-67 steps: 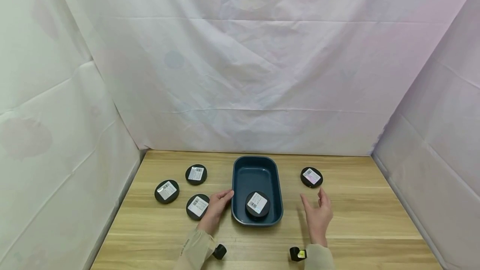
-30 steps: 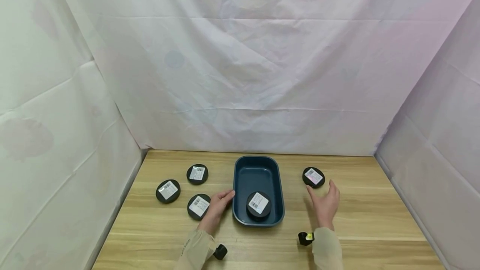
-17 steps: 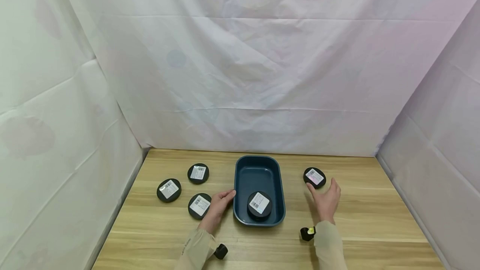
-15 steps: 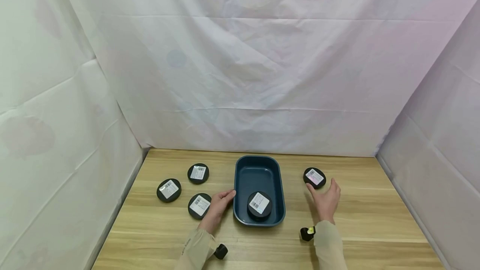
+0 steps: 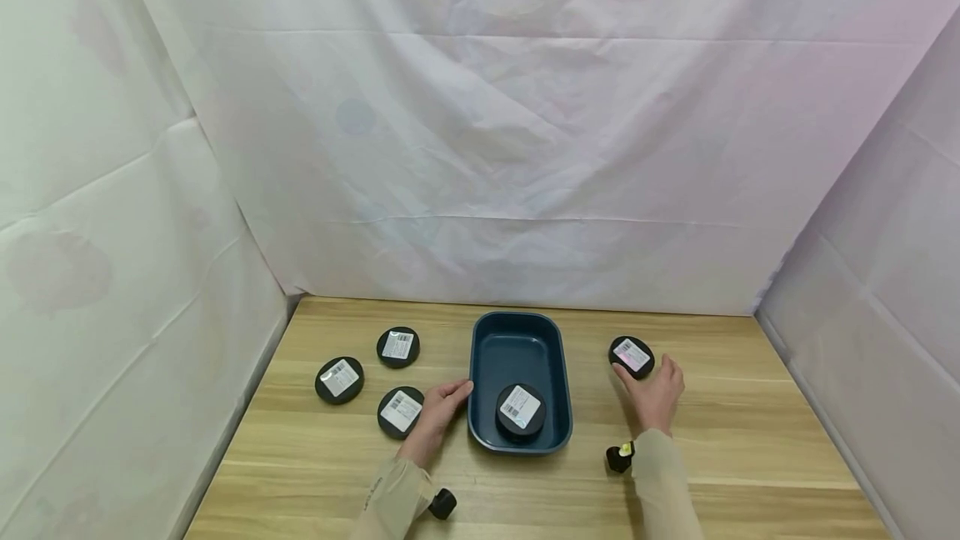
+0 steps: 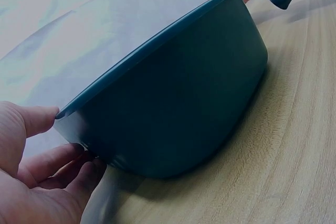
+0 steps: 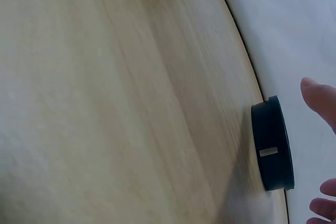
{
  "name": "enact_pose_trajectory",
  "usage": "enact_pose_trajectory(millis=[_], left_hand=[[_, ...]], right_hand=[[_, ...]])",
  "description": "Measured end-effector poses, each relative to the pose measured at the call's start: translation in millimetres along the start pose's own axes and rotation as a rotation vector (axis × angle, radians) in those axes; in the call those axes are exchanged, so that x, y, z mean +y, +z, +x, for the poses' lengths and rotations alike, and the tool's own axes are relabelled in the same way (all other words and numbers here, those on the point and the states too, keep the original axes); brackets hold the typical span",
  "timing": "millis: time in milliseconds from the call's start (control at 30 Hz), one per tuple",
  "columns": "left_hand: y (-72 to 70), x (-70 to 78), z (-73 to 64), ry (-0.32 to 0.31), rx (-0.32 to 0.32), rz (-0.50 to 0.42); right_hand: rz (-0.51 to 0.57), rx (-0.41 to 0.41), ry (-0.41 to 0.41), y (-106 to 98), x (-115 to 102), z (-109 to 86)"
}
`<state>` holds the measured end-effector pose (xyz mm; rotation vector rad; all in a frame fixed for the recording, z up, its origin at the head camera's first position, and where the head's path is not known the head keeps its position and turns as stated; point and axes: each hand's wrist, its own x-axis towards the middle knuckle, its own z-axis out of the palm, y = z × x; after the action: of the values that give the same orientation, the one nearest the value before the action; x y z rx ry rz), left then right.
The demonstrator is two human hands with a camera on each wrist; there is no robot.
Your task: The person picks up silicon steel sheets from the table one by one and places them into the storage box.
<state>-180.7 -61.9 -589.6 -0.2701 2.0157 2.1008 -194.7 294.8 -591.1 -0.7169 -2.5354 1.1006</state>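
In the head view, a dark blue rectangular tray (image 5: pixel 520 357) stands mid-table with a round black container (image 5: pixel 520 412), white label up, in its near end. My left hand (image 5: pixel 437 415) holds the tray's left side; in the left wrist view the thumb (image 6: pixel 39 119) is on the rim and the curled fingers (image 6: pixel 58 161) lie against the outer wall. My right hand (image 5: pixel 656 394) is at the near side of another labelled black container (image 5: pixel 632 357) right of the tray. In the right wrist view its thumb and fingers are spread, apart from that container (image 7: pixel 272 145).
Several more labelled black containers lie left of the tray: one beside my left hand (image 5: pixel 400 412), a far container (image 5: pixel 397 347) and a leftmost container (image 5: pixel 339 380). White cloth walls (image 5: pixel 525 257) bound the wooden table (image 5: pixel 750 440) behind and at the sides.
My right hand has moved forward and slightly right, up to the container at the right. The left hand keeps its place at the tray. The containers stay where they were.
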Motion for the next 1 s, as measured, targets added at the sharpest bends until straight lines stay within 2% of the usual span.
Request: enact_pose_trajectory(millis=[167, 400, 667, 767, 933, 1000], left_hand=[[0.1, 0.2, 0.6, -0.001, 0.004, 0.010], [-0.5, -0.1, 0.7, -0.009, 0.002, 0.000], [0.6, -0.6, 0.1, 0.013, -0.015, -0.006], [0.5, 3.5, -2.9, 0.009, -0.023, -0.023], [1.5, 19.1, -13.7, 0.016, -0.043, -0.024], [1.6, 20.3, -14.5, 0.019, -0.047, -0.023]], right_hand=[[-0.053, -0.018, -0.014, 1.5, 2.3, 5.2], [-0.072, -0.019, -0.018, 7.9, 5.1, 6.2], [-0.084, -0.012, -0.016, 12.8, 6.3, 6.8], [-0.086, -0.009, -0.018, 14.1, 7.4, 7.8], [-0.086, 0.003, -0.013, 16.3, 9.3, 9.4], [-0.089, 0.011, -0.016, 17.0, 9.6, 10.1]])
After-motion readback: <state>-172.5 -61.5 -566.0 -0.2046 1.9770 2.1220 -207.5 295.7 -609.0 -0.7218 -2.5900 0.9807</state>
